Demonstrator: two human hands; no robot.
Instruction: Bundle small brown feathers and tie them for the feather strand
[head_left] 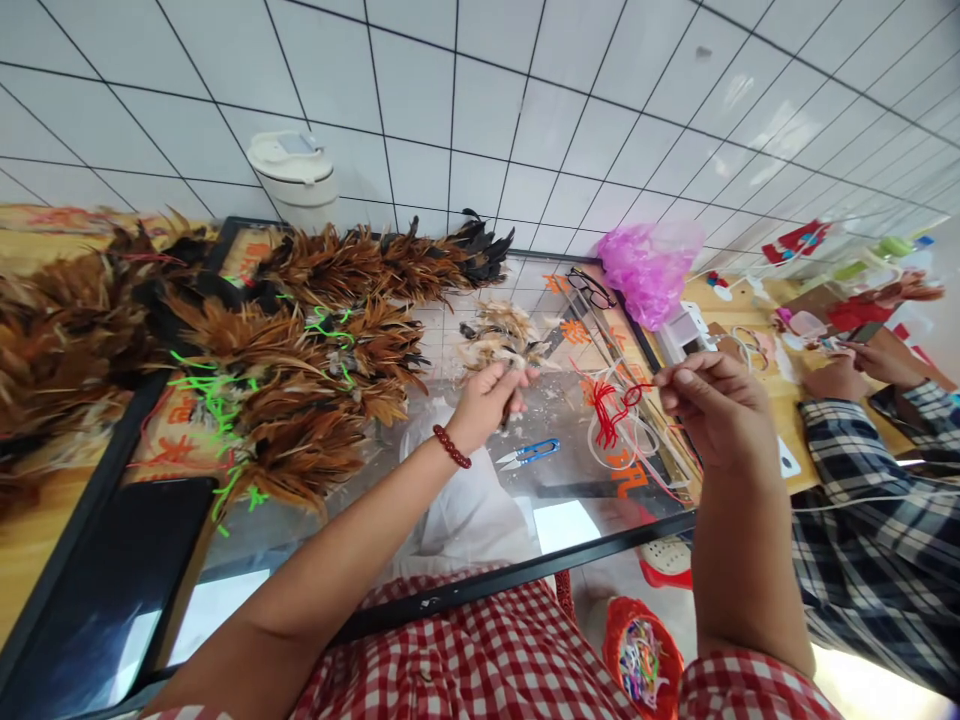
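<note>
My left hand [491, 402] is closed in a pinch over the glass tabletop, just in front of a small heap of pale feathers [502, 335]. Something dark shows under its fingers, too small to make out. On the right, my right hand [712, 405] is raised, thumb and finger pinched on the end of a red string [637, 392]. More cut red strings [604, 412] lie to the left of that hand. Blue-handled thread snips [531, 454] rest on the glass between my hands.
Bundles of brown feathers [292, 345] with green ties fill the left side. A black phone [112, 590] lies front left. Glasses [592, 288], a pink plastic bag [649, 270] and a white lidded bin [296, 175] stand behind. A co-worker's plaid sleeve [855, 460] is at right.
</note>
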